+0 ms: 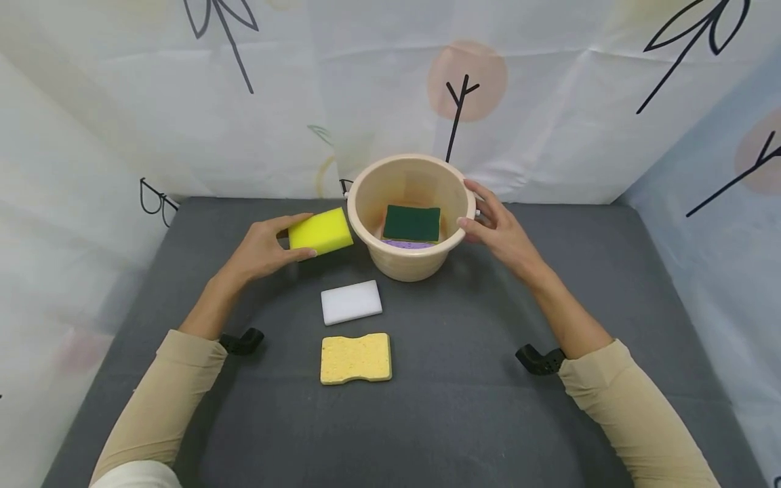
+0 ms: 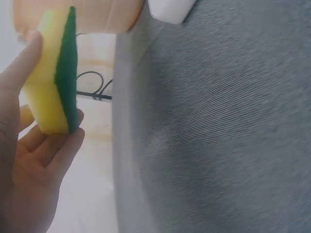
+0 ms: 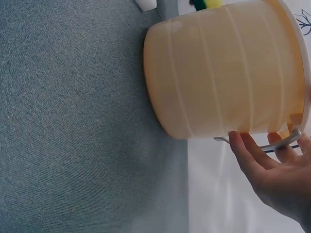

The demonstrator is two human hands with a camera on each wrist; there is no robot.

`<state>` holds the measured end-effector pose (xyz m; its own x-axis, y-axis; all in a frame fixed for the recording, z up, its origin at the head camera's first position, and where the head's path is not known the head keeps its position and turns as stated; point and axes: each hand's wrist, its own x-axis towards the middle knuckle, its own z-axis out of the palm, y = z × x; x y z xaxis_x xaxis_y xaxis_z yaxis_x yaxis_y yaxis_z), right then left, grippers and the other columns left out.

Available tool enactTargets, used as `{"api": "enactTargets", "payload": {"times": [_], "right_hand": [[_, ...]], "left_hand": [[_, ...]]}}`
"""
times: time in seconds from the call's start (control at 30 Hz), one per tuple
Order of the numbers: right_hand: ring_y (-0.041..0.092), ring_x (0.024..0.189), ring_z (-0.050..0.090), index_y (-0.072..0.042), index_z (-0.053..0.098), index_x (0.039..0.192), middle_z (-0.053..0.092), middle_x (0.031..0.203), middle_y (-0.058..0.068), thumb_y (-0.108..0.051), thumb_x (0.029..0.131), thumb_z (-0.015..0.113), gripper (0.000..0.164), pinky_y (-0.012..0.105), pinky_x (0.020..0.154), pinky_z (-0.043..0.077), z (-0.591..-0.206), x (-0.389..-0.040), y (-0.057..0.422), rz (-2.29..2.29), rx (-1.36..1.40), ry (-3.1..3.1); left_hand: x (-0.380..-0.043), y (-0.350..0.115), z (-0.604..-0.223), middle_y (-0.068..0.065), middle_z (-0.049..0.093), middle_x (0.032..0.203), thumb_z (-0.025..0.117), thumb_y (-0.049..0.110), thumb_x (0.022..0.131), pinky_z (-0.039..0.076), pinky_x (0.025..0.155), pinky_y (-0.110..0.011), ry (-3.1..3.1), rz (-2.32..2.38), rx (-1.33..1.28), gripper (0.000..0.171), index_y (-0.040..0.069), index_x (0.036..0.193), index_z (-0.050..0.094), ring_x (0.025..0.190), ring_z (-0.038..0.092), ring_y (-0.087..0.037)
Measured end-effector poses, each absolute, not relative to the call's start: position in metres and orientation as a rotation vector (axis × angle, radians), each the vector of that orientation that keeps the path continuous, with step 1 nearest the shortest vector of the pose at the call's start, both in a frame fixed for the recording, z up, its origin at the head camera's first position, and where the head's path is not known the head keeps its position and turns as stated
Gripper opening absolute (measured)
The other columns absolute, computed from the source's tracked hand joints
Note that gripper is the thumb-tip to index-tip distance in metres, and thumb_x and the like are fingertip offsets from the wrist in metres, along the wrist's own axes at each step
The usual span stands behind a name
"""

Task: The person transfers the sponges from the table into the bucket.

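My left hand (image 1: 265, 247) pinches a yellow sponge (image 1: 320, 231) between thumb and fingers, just left of the bucket's rim. A green scouring layer (image 2: 68, 73) covers one face of it in the left wrist view. My right hand (image 1: 503, 237) holds the cream bucket (image 1: 403, 263) at the right side of its rim, with fingers against the outer wall near the metal handle (image 3: 284, 141). Inside the bucket lies a sponge with a dark green top (image 1: 411, 223), over something purple (image 1: 407, 244).
In front of the bucket a white sponge block (image 1: 352, 302) lies on the dark grey table (image 1: 464, 420). Nearer to me is a pale yellow sponge (image 1: 356, 359) with notched sides. A patterned white cloth (image 1: 378, 81) hangs behind the table.
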<state>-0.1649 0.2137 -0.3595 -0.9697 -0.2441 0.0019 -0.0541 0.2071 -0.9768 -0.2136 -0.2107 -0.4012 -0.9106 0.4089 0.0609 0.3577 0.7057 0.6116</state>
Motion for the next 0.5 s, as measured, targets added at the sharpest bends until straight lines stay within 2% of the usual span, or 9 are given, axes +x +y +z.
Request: {"api": "enactTargets", "payload": {"times": [0.2, 0.5], "right_hand": [[0.031, 0.138, 0.043, -0.028, 0.025, 0.159, 0.028, 0.161, 0.006, -0.020, 0.100, 0.061, 0.069, 0.025, 0.091, 0.054, -0.362, -0.168, 0.212, -1.895, -0.293, 2.310], [0.029, 0.132, 0.049, -0.033, 0.028, 0.157, 0.031, 0.159, 0.006, -0.024, 0.099, 0.063, 0.069, 0.026, 0.091, 0.054, -0.360, -0.165, 0.213, -1.891, -0.250, 2.301]], "left_hand": [[-0.220, -0.216, -0.382, -0.022, 0.053, 0.141, 0.074, 0.036, 0.091, 0.047, 0.098, -0.054, 2.904, 0.994, 0.669, 0.071, 0.007, 0.149, 0.046, 0.118, 0.055, -0.038], [-0.225, -0.218, -0.364, -0.019, 0.055, 0.140, 0.084, 0.027, 0.082, 0.049, 0.098, -0.052, 2.959, 1.074, 0.685, 0.075, 0.009, 0.146, 0.051, 0.118, 0.058, -0.038]]}}
